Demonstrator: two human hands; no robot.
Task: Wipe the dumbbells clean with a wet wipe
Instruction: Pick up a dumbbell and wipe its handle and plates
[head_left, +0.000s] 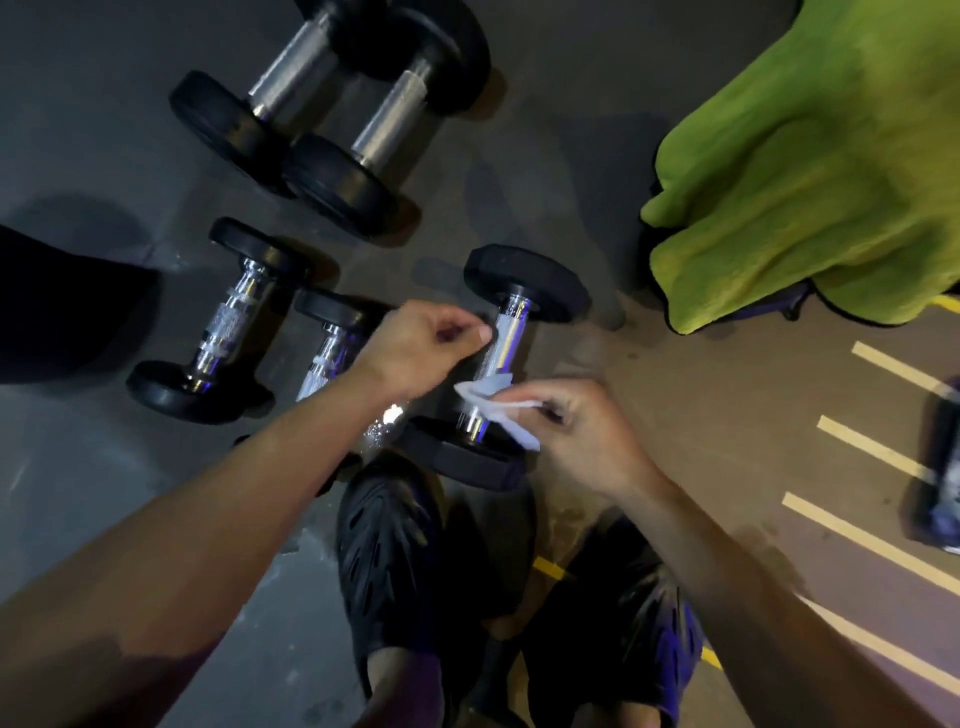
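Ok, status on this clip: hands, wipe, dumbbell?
Right hand pinches wet wipe against chrome handle of nearest dumbbell. Left hand curled above handle, contact unclear. Nothing blocking.

1 head-worn wide-angle view, steeply downward and close over floor (571, 130), no second view.

Dark floor (545, 130) with pale stripes carried 5 dumbbells: 2 large (332, 104), 3 small (223, 322); green towel (810, 171) heaped right.
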